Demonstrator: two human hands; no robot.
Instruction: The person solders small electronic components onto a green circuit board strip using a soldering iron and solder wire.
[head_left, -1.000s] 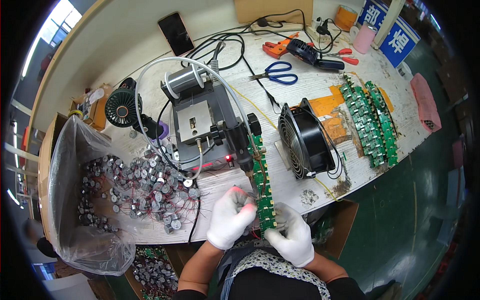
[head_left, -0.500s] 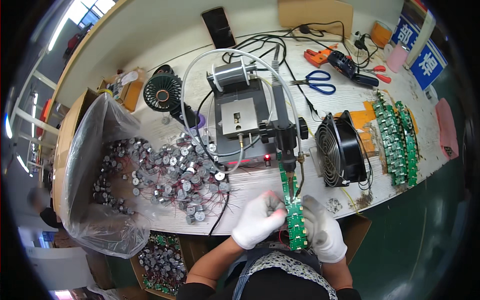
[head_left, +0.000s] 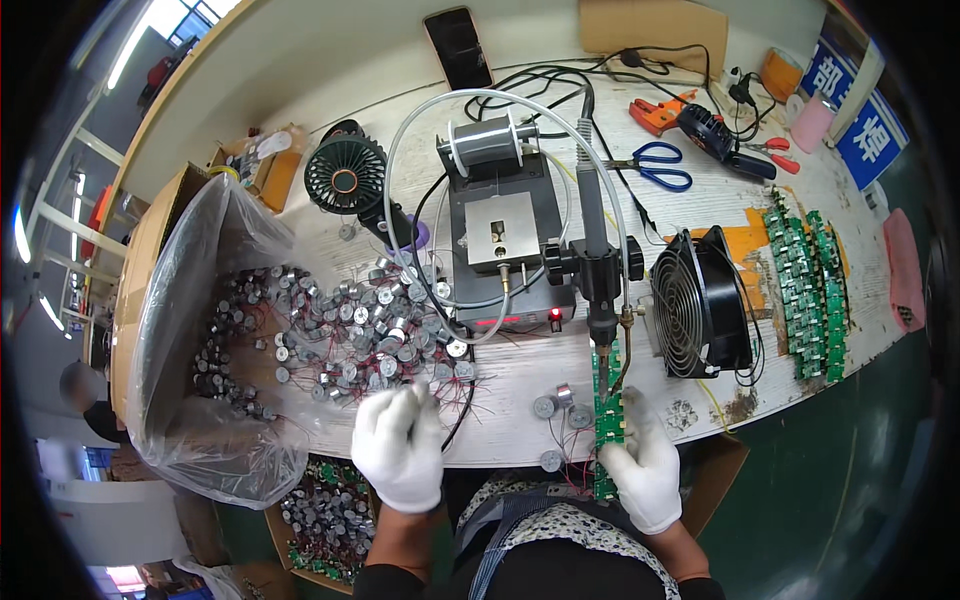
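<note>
My right hand point(head_left: 645, 468), in a white glove, is closed on the right edge of a long green circuit board strip point(head_left: 609, 425). The strip stands lengthwise under the tip of a soldering iron point(head_left: 602, 340) clamped on a feeder stand. Several small round motors point(head_left: 578, 416) with thin red wires lie along its left side. My left hand point(head_left: 398, 450), also gloved, is at the near edge of a pile of such motors point(head_left: 385, 335). Its fingers are bent together, and whatever is between them is hidden.
A solder spool point(head_left: 487, 143) tops the soldering feeder point(head_left: 502, 232). A black fan point(head_left: 702, 305) stands right of the iron, with finished-looking board strips point(head_left: 800, 285) beyond. Blue scissors point(head_left: 655, 166), a phone point(head_left: 458, 48) and a handheld fan point(head_left: 345, 177) lie behind. A plastic-lined box point(head_left: 160, 330) is left.
My left hand has left the strip and moved left to the motor pile. The motors beside the strip have come into view. My right hand still grips the strip. The view has shifted slightly.
</note>
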